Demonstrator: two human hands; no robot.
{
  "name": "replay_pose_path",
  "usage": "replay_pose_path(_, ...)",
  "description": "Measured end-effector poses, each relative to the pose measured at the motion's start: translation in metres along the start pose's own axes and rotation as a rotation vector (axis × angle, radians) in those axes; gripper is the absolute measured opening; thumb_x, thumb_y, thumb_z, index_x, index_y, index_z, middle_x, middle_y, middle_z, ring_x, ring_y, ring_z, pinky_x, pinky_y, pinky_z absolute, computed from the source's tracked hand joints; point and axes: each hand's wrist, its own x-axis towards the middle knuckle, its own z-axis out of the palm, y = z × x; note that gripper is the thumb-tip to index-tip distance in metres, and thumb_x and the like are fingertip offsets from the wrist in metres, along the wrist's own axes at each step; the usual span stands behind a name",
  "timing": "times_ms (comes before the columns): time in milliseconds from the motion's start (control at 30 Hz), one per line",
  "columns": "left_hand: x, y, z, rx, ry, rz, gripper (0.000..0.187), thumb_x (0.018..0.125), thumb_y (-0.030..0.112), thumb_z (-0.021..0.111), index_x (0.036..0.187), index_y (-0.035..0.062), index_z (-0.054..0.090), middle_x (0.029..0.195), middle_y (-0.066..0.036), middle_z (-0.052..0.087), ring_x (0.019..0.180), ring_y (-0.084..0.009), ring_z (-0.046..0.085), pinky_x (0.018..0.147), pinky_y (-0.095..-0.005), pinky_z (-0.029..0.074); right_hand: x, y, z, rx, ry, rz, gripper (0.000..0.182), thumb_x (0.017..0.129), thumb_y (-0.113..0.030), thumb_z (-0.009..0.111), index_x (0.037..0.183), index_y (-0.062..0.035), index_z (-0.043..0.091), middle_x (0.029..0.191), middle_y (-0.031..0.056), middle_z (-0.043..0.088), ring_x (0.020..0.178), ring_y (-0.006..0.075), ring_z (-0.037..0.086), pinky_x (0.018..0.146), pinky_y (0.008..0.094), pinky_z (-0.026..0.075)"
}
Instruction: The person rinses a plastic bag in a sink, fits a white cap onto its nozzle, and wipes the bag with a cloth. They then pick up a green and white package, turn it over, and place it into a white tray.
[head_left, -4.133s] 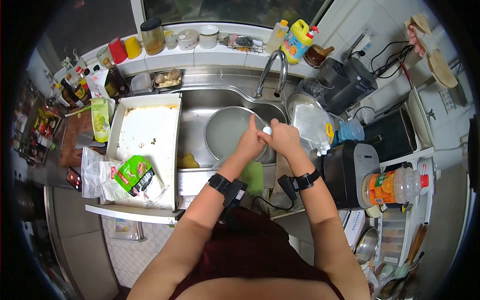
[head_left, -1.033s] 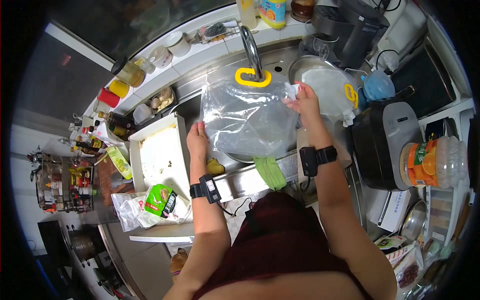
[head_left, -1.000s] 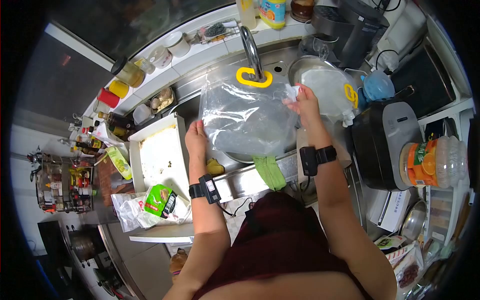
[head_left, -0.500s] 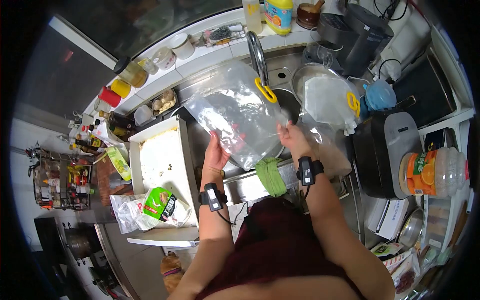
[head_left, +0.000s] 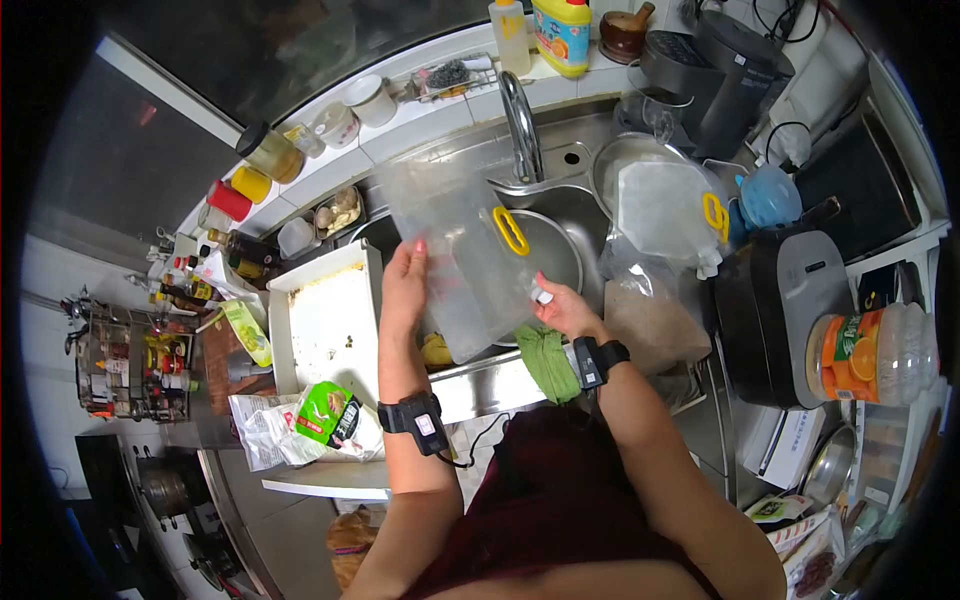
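Note:
Over the sink (head_left: 575, 215) I hold a clear plastic spout pouch (head_left: 455, 270) with a yellow carry handle (head_left: 511, 231) and a white cap (head_left: 543, 296). My left hand (head_left: 402, 285) grips its left side, with some fingers showing blurred through the plastic. At the lower right corner, my right hand (head_left: 566, 306) is closed around the capped spout. A metal bowl (head_left: 568, 262) sits in the sink behind the pouch. Below my right hand, a green cloth (head_left: 548, 365) hangs over the sink's front edge.
A second pouch with a yellow handle (head_left: 660, 205) lies right of the faucet (head_left: 521, 130). Near it rests a clear bag of brownish contents (head_left: 652, 318). To the left is a white tray (head_left: 375, 300) with a green packet (head_left: 328, 412). A dog (head_left: 352, 545) is on the floor.
The pouch has turned more upright and shifted slightly left. My left hand has moved up and left along its side; my right hand has moved down and left with the spout.

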Motion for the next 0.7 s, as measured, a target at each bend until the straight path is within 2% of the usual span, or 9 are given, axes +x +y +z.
replay_pose_path(67,0.006,-0.017,-0.015,-0.006,0.067,0.014,0.032,0.094,0.031,0.043,0.113,0.0073,0.054,0.084,-0.004,0.062,0.063,-0.0103,0.055,0.055,-0.0221,0.046,-0.009,-0.009,0.008,-0.043,-0.061,0.004,0.015,0.084,-0.017,0.062,0.094,-0.0081,0.056,0.084,0.0009,0.057,0.08,0.0128,0.056,0.074,0.0268,0.047)
replay_pose_path(167,0.005,-0.045,-0.023,-0.135,0.138,-0.094,0.034,0.094,0.032,0.043,0.115,0.0075,0.053,0.082,-0.002,0.062,0.061,-0.0093,0.054,0.053,-0.0214,0.044,-0.026,-0.027,0.029,-0.274,-0.087,-0.178,0.019,0.084,-0.013,0.06,0.102,-0.0068,0.055,0.091,0.0009,0.055,0.084,0.0125,0.056,0.078,0.0253,0.045)
replay_pose_path(200,0.011,-0.073,-0.026,-0.173,0.143,-0.134,0.034,0.094,0.032,0.043,0.115,0.0076,0.053,0.082,-0.002,0.061,0.06,-0.0088,0.054,0.053,-0.0213,0.044,-0.02,-0.033,0.026,-0.344,-0.144,-0.221,0.024,0.085,-0.008,0.058,0.108,-0.006,0.053,0.097,0.0011,0.054,0.088,0.0127,0.055,0.08,0.0247,0.044)
replay_pose_path(267,0.022,-0.132,-0.033,-0.244,0.152,-0.217,0.034,0.094,0.032,0.043,0.115,0.0078,0.053,0.081,-0.001,0.061,0.058,-0.0078,0.052,0.052,-0.0211,0.043,-0.028,-0.039,0.041,-0.57,-0.157,-0.348,0.024,0.085,-0.005,0.057,0.108,-0.0064,0.053,0.098,0.0014,0.055,0.089,0.0126,0.054,0.081,0.0243,0.043)
replay_pose_path(300,0.012,-0.126,-0.017,-0.426,0.148,-0.246,0.033,0.093,0.033,0.045,0.113,0.0089,0.053,0.079,0.001,0.059,0.058,-0.0062,0.051,0.049,-0.0205,0.041,-0.031,-0.041,0.048,-0.684,-0.166,-0.413,0.024,0.085,-0.004,0.056,0.108,-0.0067,0.053,0.099,0.0015,0.055,0.09,0.0126,0.054,0.081,0.0242,0.043)
replay_pose_path(367,0.005,-0.143,-0.011,-0.582,0.114,-0.268,0.033,0.092,0.035,0.047,0.11,0.0089,0.053,0.083,0.0,0.059,0.063,-0.0073,0.052,0.051,-0.022,0.043,-0.033,-0.045,0.051,-0.768,-0.164,-0.489,0.024,0.084,-0.004,0.057,0.108,-0.0059,0.054,0.099,0.0016,0.054,0.089,0.0108,0.052,0.08,0.0231,0.043)
replay_pose_path(400,0.0,-0.138,-0.008,-0.672,0.047,-0.241,0.034,0.091,0.036,0.048,0.111,0.0087,0.052,0.089,-0.001,0.06,0.075,-0.0102,0.057,0.063,-0.0238,0.047,-0.035,-0.044,0.048,-0.808,-0.162,-0.521,0.024,0.084,-0.005,0.057,0.108,-0.0055,0.054,0.1,0.0016,0.054,0.088,0.0099,0.052,0.079,0.0226,0.042)
replay_pose_path(533,-0.005,-0.118,-0.004,-0.771,0.044,-0.138,0.032,0.091,0.032,0.048,0.113,0.0085,0.051,0.097,-0.002,0.06,0.09,-0.0126,0.058,0.08,-0.0262,0.048,-0.029,-0.044,0.027,-0.451,-0.192,-0.476,0.023,0.086,-0.005,0.055,0.109,-0.0081,0.053,0.101,0.003,0.054,0.091,0.0129,0.052,0.08,0.025,0.043)
replay_pose_path(700,0.008,-0.1,-0.011,-0.542,0.055,-0.04,0.026,0.091,0.023,0.051,0.107,0.003,0.056,0.096,-0.006,0.062,0.083,-0.0135,0.06,0.074,-0.0257,0.048,-0.012,-0.032,0.002,-0.141,-0.089,-0.305,0.023,0.088,-0.009,0.052,0.111,-0.0114,0.052,0.101,0.0051,0.055,0.091,0.0183,0.053,0.08,0.03,0.044)
